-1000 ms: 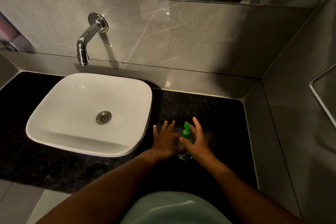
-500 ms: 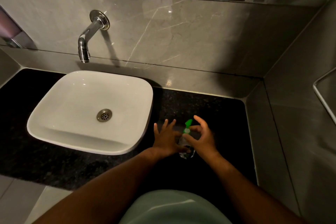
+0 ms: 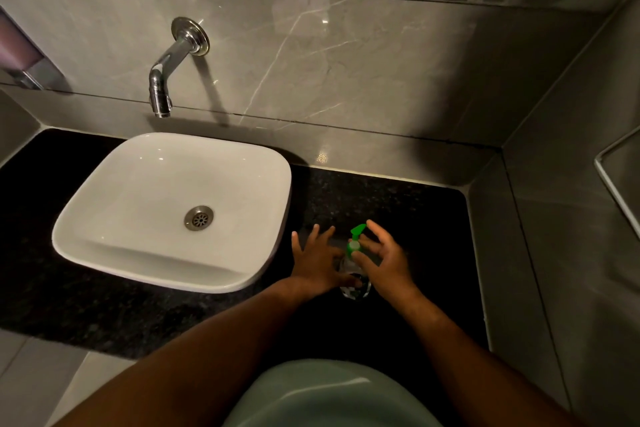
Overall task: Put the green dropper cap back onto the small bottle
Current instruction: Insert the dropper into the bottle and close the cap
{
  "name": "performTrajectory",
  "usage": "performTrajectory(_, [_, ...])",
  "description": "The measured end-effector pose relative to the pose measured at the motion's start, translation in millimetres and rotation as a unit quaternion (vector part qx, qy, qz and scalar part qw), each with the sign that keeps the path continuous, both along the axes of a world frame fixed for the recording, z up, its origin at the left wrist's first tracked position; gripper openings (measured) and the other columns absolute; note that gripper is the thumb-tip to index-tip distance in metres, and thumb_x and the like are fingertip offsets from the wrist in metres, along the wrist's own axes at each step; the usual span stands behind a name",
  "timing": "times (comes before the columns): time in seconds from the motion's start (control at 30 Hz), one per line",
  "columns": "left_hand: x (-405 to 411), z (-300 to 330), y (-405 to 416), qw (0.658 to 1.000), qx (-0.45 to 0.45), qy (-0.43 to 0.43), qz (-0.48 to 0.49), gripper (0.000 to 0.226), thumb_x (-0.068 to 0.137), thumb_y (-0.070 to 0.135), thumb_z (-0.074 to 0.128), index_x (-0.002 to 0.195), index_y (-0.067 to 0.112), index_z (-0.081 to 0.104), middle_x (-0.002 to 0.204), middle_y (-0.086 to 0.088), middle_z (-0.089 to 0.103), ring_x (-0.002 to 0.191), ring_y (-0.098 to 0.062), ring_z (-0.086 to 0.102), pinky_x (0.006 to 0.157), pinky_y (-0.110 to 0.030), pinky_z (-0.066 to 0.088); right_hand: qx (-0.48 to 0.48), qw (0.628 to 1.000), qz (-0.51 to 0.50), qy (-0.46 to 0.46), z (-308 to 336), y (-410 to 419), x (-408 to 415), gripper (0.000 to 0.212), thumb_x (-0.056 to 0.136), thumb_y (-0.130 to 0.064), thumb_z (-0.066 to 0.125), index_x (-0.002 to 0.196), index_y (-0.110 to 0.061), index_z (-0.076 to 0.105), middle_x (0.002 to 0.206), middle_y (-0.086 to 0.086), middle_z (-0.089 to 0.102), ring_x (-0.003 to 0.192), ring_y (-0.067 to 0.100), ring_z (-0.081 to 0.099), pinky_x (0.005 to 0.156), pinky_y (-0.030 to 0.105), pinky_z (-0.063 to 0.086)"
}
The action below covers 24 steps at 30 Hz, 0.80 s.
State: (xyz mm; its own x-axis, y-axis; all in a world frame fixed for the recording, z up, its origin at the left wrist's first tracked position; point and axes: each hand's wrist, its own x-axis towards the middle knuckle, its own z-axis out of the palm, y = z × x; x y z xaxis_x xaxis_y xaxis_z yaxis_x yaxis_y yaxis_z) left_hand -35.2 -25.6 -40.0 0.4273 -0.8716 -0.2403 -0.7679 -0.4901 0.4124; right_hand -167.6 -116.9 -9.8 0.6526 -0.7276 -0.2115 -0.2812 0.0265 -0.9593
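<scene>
Steadying the small clear bottle (image 3: 354,282) on the black speckled worktop (image 3: 398,204), the left hand (image 3: 317,262) pinched its body, fingers splayed, while the right hand (image 3: 386,262) clasped the green dropper cap (image 3: 355,243) at its neck, apparently to seat it straight.

Both forearms bare to the frame edge; no sleeves, watch, rings or bands seen on left hand (image 3: 317,262) or right hand (image 3: 389,265). Pale grey-green garment (image 3: 332,395) covers torso at 6 o'clock, smooth, unmarked.
</scene>
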Motion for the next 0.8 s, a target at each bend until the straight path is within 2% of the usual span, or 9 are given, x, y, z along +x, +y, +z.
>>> performTrajectory(0.1, [-1, 0, 1, 1.0, -0.007, -0.017, 0.0, 0.084, 0.045, 0.089, 0.048, 0.118, 0.048, 0.06, 0.158, 0.004, 0.023, 0.145, -0.019, -0.007, 0.09, -0.044, -0.042, -0.029, 0.999, -0.032, 0.009, -1, 3, 1, 0.075, 0.073, -0.008, 0.078, 0.138, -0.016, 0.042, 0.124, 0.008, 0.063, 0.111, 0.006, 0.06, 0.089, 0.017, 0.05])
performTrajectory(0.17, [-3, 0, 1, 1.0, -0.008, -0.027, 0.001, 0.081, 0.046, 0.089, 0.049, 0.115, 0.048, 0.062, 0.157, 0.004, 0.025, 0.146, -0.02, -0.005, 0.09, -0.045, -0.041, -0.047, 0.997, -0.067, 0.007, -4, 7, 3, 0.077, 0.065, -0.013, 0.085, 0.131, -0.023, 0.046, 0.106, -0.003, 0.068, 0.095, -0.011, 0.062, 0.076, 0.003, 0.047])
performTrajectory(0.23, [-3, 0, 2, 0.999, -0.004, -0.033, 0.002, 0.075, 0.05, 0.087, 0.054, 0.114, 0.048, 0.062, 0.156, 0.004, 0.026, 0.146, -0.02, -0.004, 0.089, -0.045, -0.042, -0.075, 0.993, -0.093, 0.013, -7, 10, 4, 0.081, 0.057, -0.022, 0.089, 0.122, -0.035, 0.044, 0.087, -0.016, 0.066, 0.084, -0.015, 0.062, 0.07, -0.002, 0.043])
performTrajectory(0.3, [-2, 1, 3, 1.0, -0.002, -0.03, 0.004, 0.069, 0.053, 0.085, 0.058, 0.111, 0.048, 0.063, 0.156, 0.003, 0.026, 0.146, -0.02, -0.005, 0.088, -0.044, -0.043, -0.106, 0.99, -0.088, 0.025, -7, 11, 3, 0.088, 0.053, -0.027, 0.091, 0.124, -0.036, 0.039, 0.089, -0.015, 0.062, 0.084, -0.008, 0.061, 0.071, -0.002, 0.04])
performTrajectory(0.4, [1, 1, 5, 1.0, -0.004, -0.007, 0.001, 0.064, 0.051, 0.084, 0.059, 0.103, 0.046, 0.066, 0.157, 0.003, 0.025, 0.145, -0.019, -0.007, 0.091, -0.047, -0.04, -0.063, 0.998, -0.005, 0.021, -8, 1, 1, 0.106, 0.065, -0.019, 0.086, 0.147, -0.019, 0.018, 0.136, -0.002, 0.046, 0.125, 0.007, 0.045, 0.098, 0.013, 0.034])
performTrajectory(0.47, [2, 1, 3, 1.0, 0.004, -0.003, -0.012, 0.066, 0.05, 0.084, 0.058, 0.1, 0.043, 0.068, 0.157, 0.004, 0.023, 0.145, -0.017, -0.009, 0.094, -0.05, -0.037, -0.019, 0.997, 0.071, 0.026, -7, -10, -1, 0.101, 0.077, -0.015, 0.076, 0.151, -0.018, 0.008, 0.15, 0.001, 0.036, 0.136, 0.008, 0.031, 0.104, 0.023, 0.032])
performTrajectory(0.6, [4, 4, 0, 0.999, 0.025, -0.014, -0.039, 0.071, 0.054, 0.083, 0.06, 0.11, 0.039, 0.067, 0.159, 0.005, 0.02, 0.145, -0.02, -0.011, 0.092, -0.051, -0.037, 0.028, 0.992, 0.12, 0.036, -7, -22, -4, 0.085, 0.081, -0.011, 0.072, 0.149, -0.018, 0.02, 0.138, 0.006, 0.055, 0.138, 0.013, 0.036, 0.091, 0.007, 0.042])
performTrajectory(0.7, [0, 5, 1, 0.998, 0.024, -0.034, -0.043, 0.081, 0.054, 0.084, 0.058, 0.126, 0.045, 0.056, 0.158, 0.005, 0.021, 0.145, -0.021, -0.012, 0.092, -0.052, -0.038, 0.001, 0.997, 0.06, 0.043, -6, -18, -3, 0.086, 0.072, -0.014, 0.08, 0.145, -0.014, 0.032, 0.134, 0.012, 0.057, 0.119, 0.013, 0.056, 0.082, 0.007, 0.049])
performTrajectory(0.8, [-6, 9, 1, 0.998, 0.016, -0.052, -0.021, 0.069, 0.055, 0.082, 0.059, 0.115, 0.047, 0.062, 0.157, 0.005, 0.024, 0.145, -0.021, -0.009, 0.094, -0.053, -0.038, -0.045, 0.998, -0.032, 0.024, -8, -5, 3, 0.083, 0.061, -0.017, 0.088, 0.134, -0.008, 0.048, 0.121, 0.014, 0.066, 0.101, 0.013, 0.065, 0.072, 0.002, 0.049])
